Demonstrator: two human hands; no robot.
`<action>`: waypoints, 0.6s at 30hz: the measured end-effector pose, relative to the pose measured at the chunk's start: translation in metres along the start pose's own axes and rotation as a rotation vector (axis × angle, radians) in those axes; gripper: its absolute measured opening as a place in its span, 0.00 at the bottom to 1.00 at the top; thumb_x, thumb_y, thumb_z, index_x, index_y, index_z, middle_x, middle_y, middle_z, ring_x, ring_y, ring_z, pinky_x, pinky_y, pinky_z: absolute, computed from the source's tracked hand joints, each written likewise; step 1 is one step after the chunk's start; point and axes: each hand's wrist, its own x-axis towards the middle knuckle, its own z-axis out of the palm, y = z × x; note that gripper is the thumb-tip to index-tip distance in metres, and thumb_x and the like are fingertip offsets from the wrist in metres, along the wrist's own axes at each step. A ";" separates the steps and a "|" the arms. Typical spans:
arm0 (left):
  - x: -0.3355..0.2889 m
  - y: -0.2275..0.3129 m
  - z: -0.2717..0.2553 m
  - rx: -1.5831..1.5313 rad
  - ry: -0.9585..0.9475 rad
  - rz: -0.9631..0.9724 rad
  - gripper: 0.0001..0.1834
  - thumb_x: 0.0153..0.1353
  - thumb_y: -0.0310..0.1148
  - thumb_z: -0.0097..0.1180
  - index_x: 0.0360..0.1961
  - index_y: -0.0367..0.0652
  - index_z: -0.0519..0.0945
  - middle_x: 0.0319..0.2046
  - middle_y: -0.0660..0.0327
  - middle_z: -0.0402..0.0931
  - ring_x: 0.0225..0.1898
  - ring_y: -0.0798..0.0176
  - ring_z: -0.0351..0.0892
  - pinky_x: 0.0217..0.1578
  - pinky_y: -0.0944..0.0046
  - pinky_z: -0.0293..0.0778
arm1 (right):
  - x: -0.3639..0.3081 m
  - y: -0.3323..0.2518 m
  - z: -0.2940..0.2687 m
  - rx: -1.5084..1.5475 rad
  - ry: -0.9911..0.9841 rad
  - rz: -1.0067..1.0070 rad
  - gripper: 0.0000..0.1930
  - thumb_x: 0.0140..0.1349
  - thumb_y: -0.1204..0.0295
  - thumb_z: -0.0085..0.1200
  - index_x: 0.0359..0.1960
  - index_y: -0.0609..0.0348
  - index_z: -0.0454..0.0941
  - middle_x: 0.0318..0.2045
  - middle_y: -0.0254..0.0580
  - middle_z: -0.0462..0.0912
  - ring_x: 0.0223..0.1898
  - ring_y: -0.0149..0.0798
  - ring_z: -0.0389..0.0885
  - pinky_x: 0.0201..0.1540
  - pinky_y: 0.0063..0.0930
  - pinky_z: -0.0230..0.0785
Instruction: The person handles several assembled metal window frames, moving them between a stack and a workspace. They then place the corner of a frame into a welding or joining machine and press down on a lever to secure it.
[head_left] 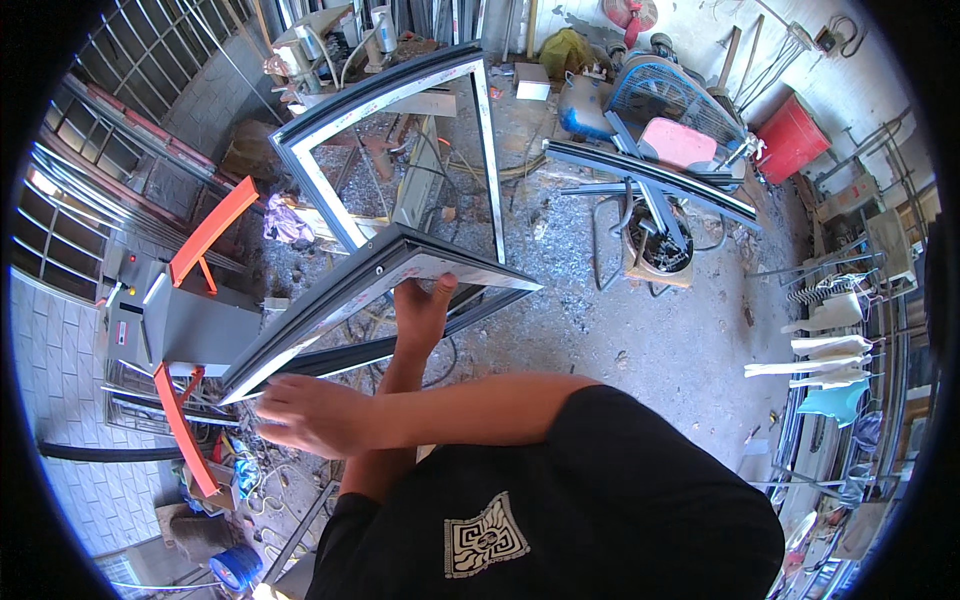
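Observation:
A dark metal window frame [330, 290] with pale inner faces tilts across the middle, its lower corner toward the left. My left hand [422, 310] grips its pale inner side, the thumb lying on top and the other fingers largely hidden behind it. My right arm crosses over the left one. Beside the lower-left corner, my right hand [315, 415] is closed with bent fingers; whatever may be in them is hidden. Just beyond stands a second, similar frame [490, 150], partly covered by the nearer one.
To the left is a grey machine [210, 325] with orange arms [215, 230]. Metal profiles [650, 180] rest across a stool with a bucket [660, 245] at the right. A red bin [792, 138] stands by the far wall. Cables and scraps litter the floor [570, 330].

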 end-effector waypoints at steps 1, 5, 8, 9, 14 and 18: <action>-0.003 -0.002 0.000 -0.005 0.030 0.000 0.29 0.71 0.46 0.78 0.60 0.36 0.82 0.54 0.58 0.85 0.56 0.61 0.81 0.64 0.56 0.74 | -0.015 -0.007 -0.012 0.167 -0.109 0.041 0.14 0.69 0.67 0.63 0.52 0.58 0.86 0.53 0.44 0.83 0.59 0.45 0.83 0.63 0.43 0.79; -0.012 0.004 -0.023 -0.096 0.091 -0.030 0.30 0.70 0.48 0.79 0.60 0.36 0.82 0.54 0.60 0.85 0.56 0.61 0.81 0.64 0.56 0.74 | -0.078 -0.025 -0.091 0.298 -0.118 0.027 0.14 0.70 0.70 0.62 0.55 0.57 0.87 0.56 0.44 0.86 0.59 0.45 0.85 0.57 0.41 0.82; -0.011 -0.004 -0.037 -0.092 0.023 -0.068 0.35 0.71 0.46 0.78 0.68 0.37 0.76 0.60 0.60 0.83 0.62 0.62 0.79 0.66 0.57 0.72 | -0.134 -0.040 -0.156 0.176 -0.241 0.444 0.10 0.69 0.72 0.65 0.50 0.53 0.90 0.46 0.40 0.89 0.52 0.45 0.88 0.54 0.39 0.84; -0.014 -0.003 -0.043 -0.139 0.046 -0.079 0.36 0.72 0.46 0.77 0.71 0.37 0.74 0.63 0.60 0.82 0.64 0.62 0.78 0.67 0.58 0.72 | -0.147 -0.047 -0.174 0.087 -0.281 0.566 0.09 0.69 0.72 0.66 0.49 0.52 0.90 0.43 0.40 0.90 0.51 0.46 0.90 0.55 0.39 0.84; -0.032 -0.018 -0.101 -0.192 0.142 -0.281 0.40 0.79 0.46 0.68 0.82 0.39 0.64 0.74 0.57 0.74 0.73 0.59 0.72 0.76 0.56 0.64 | -0.213 -0.055 -0.217 -0.056 -0.209 0.983 0.08 0.72 0.69 0.66 0.48 0.54 0.92 0.43 0.44 0.93 0.48 0.51 0.91 0.53 0.42 0.84; -0.031 0.041 -0.078 -0.167 0.263 -0.101 0.61 0.67 0.63 0.75 0.86 0.36 0.56 0.81 0.49 0.65 0.80 0.52 0.65 0.81 0.48 0.55 | -0.270 -0.040 -0.233 -0.002 -0.208 1.142 0.09 0.72 0.69 0.66 0.49 0.54 0.92 0.43 0.46 0.93 0.47 0.54 0.91 0.54 0.45 0.83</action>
